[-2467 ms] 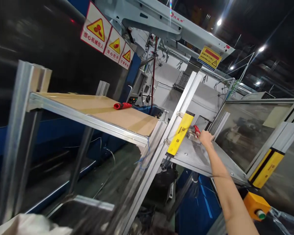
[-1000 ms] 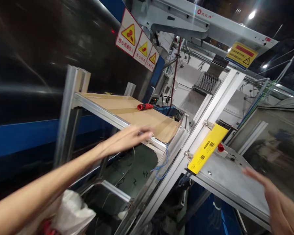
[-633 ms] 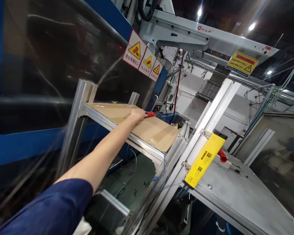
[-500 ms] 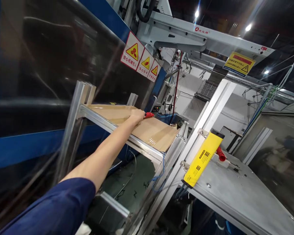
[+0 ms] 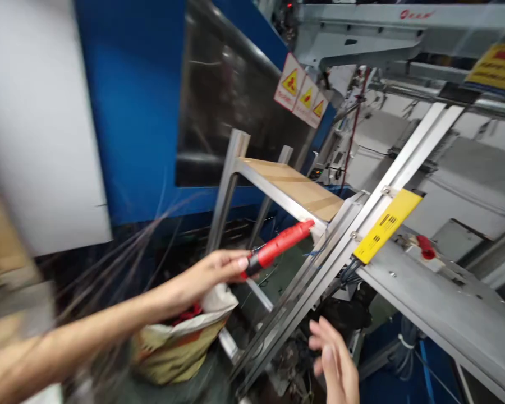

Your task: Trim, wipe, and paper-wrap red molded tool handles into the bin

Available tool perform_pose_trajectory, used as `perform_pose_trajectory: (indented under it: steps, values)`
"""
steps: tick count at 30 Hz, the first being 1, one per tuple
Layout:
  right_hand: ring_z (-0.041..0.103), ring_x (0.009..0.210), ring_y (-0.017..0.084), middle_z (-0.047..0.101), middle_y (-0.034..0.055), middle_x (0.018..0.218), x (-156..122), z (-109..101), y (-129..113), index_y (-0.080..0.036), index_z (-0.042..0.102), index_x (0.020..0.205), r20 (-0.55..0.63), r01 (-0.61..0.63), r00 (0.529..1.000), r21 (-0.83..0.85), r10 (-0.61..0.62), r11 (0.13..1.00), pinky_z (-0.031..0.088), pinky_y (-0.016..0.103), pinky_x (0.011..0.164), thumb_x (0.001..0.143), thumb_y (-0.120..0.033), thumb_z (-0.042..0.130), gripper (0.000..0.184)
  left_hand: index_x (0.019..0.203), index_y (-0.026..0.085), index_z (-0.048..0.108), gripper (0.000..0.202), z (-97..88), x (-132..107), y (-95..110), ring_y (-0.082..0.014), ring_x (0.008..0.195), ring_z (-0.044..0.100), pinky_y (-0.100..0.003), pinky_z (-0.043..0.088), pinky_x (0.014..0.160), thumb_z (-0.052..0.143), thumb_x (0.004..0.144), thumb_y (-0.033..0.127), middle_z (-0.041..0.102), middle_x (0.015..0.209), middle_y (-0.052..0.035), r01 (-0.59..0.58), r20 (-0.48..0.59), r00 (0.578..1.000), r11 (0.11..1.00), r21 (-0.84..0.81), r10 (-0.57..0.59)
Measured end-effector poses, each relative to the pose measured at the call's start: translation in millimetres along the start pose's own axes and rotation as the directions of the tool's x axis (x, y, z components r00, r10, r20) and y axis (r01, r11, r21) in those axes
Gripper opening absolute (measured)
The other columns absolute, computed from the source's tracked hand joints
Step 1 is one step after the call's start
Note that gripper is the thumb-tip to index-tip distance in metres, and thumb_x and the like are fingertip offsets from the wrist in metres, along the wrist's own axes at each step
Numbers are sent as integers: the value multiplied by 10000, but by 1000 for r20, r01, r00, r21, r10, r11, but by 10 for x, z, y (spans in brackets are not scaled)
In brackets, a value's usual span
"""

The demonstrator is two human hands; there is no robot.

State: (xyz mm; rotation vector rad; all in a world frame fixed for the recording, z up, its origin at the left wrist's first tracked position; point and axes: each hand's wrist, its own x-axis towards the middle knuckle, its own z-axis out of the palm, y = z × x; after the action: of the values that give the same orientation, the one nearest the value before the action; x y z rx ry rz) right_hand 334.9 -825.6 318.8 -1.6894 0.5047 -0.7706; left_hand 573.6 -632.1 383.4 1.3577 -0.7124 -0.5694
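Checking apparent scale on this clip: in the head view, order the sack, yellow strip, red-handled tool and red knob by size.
Largest to smallest:
1. Sack
2. Yellow strip and red-handled tool, held in the left hand: they look alike, and the tool is nearer the camera, so unranked
3. Red knob

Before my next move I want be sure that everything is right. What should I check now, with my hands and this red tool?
Left hand grip on the red tool: ok, fingers wrapped around its black end.
Right hand free: ok, open and empty.
Tool's far end clear of the shelf's aluminium rail: cannot tell, it looks close.
Sack below the left hand: cannot tell its contents.
Red part on the metal plate: ok, no hand touches it.
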Motion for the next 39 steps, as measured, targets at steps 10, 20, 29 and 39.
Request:
perform_pose_trajectory:
  steps: [10, 20, 29, 39]
  values:
    - [694, 920, 228, 750, 92, 1071, -981, 610, 286, -208, 516, 1380, 622, -457, 754, 268, 209, 848, 529, 363, 823, 878, -675, 537, 686, 1198, 351, 702, 534, 1580, -2592, -1102, -256, 1043, 660, -363, 507, 925, 833, 688, 439, 724, 1093, -34, 190, -168, 946, 893, -408, -278]
    - [574, 1179, 264, 663, 73, 1220, -1839, 114, 443, -238, 684, 1141, 578, -141, 810, 24, 101, 990, 429, 379, 991, 886, -623, 546, 483, 1129, 243, 727, 387, 2054, -3484, -1266, -264, 1264, 593, -389, 481, 1040, 777, 779, 400, 698, 1257, -92, -64, -389, 759, 536, -842, -521]
    - [520, 715, 170, 612, 21, 834, -2518, 170, 651, -196, 729, 992, 593, -23, 801, -115, 87, 993, 436, 286, 662, 794, -592, 673, 446, 1348, 302, 586, 692, 2008, -3748, -1336, -248, 1362, 510, -339, 348, 1184, 848, 707, 280, 650, 1357, -80, -355, -610, 630, 520, -777, -481]
    - [511, 687, 164, 574, -2, 737, -2815, 1040, 391, -192, 734, 793, 674, -33, 732, -116, 103, 993, 427, 279, 656, 817, -568, 630, 391, 1371, 289, 571, 650, 1431, -3905, -1467, -234, 1256, 608, -293, 456, 1106, 780, 766, 175, 713, 1252, -80, -454, -657, 562, 476, -753, -503]
